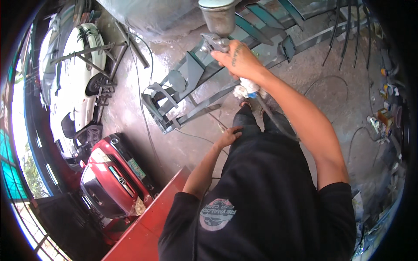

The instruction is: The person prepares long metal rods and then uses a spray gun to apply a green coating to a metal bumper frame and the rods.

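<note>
My right hand [243, 61] is wrapped round a spray gun [219, 19] with a metal cup on top, held out ahead of me. A white rag-like wrap [246, 88] with a bit of blue hangs below the fist, and a grey hose [275, 116] runs from there back beside my leg. Beyond and under the gun stretches a long dark grey metal frame [198, 69] with slanted plates and brackets; a gap shows between it and the gun. My left hand [229, 137] lies against my left thigh, fingers extended, holding nothing.
To the left stand a red car [117, 176] and a white vehicle [78, 87]. A red panel [148, 217] is close by my left elbow. Plastic sheeting [161, 17] covers something large ahead. Thin hoses [143, 100] cross the floor. Black strips [346, 35] hang at upper right; clutter [383, 117] lines the right side.
</note>
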`<state>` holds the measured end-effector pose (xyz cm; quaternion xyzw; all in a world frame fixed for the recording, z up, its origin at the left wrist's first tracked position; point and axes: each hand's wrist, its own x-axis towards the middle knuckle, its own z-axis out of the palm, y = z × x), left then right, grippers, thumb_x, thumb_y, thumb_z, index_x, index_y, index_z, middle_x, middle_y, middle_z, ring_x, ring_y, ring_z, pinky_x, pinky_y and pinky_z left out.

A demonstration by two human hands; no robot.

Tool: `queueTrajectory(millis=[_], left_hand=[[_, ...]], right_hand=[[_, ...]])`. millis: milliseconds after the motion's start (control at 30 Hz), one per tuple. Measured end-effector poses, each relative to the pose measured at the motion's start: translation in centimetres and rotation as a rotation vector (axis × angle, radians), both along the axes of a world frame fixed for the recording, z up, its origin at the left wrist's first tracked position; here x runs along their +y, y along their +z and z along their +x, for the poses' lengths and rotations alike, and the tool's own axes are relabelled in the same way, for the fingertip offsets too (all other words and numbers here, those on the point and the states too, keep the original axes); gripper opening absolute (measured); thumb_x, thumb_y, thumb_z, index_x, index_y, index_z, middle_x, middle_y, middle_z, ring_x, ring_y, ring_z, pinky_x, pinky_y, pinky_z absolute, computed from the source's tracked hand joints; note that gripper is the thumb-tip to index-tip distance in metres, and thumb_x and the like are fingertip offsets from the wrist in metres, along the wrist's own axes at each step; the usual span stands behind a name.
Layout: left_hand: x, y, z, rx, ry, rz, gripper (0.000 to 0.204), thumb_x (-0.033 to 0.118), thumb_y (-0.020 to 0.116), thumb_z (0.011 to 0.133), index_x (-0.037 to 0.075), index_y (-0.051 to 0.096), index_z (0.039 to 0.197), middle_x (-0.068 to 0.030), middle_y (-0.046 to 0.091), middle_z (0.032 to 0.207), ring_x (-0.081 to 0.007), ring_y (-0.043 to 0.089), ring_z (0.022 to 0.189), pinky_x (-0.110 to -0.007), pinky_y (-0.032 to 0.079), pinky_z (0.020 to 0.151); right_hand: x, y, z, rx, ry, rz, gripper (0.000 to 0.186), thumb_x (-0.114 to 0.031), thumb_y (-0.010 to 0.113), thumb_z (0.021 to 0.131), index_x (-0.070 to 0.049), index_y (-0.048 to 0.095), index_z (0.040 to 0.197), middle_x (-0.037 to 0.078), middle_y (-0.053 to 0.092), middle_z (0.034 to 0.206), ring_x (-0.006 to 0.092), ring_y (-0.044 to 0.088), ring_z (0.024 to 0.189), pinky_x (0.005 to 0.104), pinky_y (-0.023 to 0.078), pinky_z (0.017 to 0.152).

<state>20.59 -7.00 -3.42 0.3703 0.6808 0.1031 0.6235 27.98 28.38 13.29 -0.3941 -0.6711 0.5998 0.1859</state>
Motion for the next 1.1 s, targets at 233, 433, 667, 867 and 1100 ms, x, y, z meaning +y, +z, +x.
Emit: queueTrajectory(millis=[233,433,667,867,1100], left_hand=[[-0.3,0.8,0.4,0.06,-0.018,0.03,0.042,0.024,0.063,0.097,0.003,0.064,0.133,-0.0221,0.068,0.127,-0.0348,0.064,0.121,-0.041,0.048,0.104],[-0.7,-1.3,0.3,0.036,0.011,0.024,0.042,0.026,0.064,0.097,0.004,0.065,0.133,-0.0226,0.069,0.125,-0.0341,0.066,0.118,-0.041,0.049,0.103],[1.0,0.1,0.9,-0.001,0.037,-0.08,0.045,0.024,0.065,0.097,0.003,0.062,0.136,-0.0187,0.07,0.127,-0.0284,0.065,0.119,-0.04,0.048,0.104],[0.1,0.6,0.8,0.038,0.013,0.004,0.043,0.025,0.063,0.098,0.004,0.063,0.135,-0.0223,0.068,0.129,-0.0335,0.065,0.121,-0.041,0.048,0.104],[-0.4,0.5,1.1,0.044,0.003,0.042,0.042,0.025,0.063,0.097,0.004,0.064,0.134,-0.0233,0.068,0.128,-0.0363,0.064,0.121,-0.041,0.048,0.104]], right_hand=[[0.2,1.5,-1.0,0.04,-0.023,-0.145,0.047,-0.04,0.067,0.091,0.006,0.064,0.082,0.01,0.066,0.069,0.0177,0.061,0.048,0.034,0.052,0.044],[-1.8,0.5,4.6,0.039,0.102,-0.129,0.041,-0.036,0.066,0.092,0.004,0.063,0.08,0.007,0.064,0.067,0.016,0.058,0.045,0.0327,0.048,0.041],[-3.1,2.8,7.6,-0.239,0.209,-0.4,0.05,-0.039,0.068,0.09,0.011,0.066,0.095,0.029,0.069,0.08,0.0444,0.07,0.08,0.0476,0.055,0.075],[-1.5,2.3,2.4,-0.119,0.106,-0.087,0.053,-0.039,0.067,0.092,0.014,0.063,0.091,0.034,0.068,0.092,0.0452,0.069,0.095,0.0483,0.054,0.084],[-0.8,1.8,-0.5,-0.002,-0.031,-0.1,0.05,-0.042,0.067,0.092,0.008,0.063,0.084,0.019,0.066,0.074,0.0283,0.065,0.061,0.0391,0.053,0.061]])
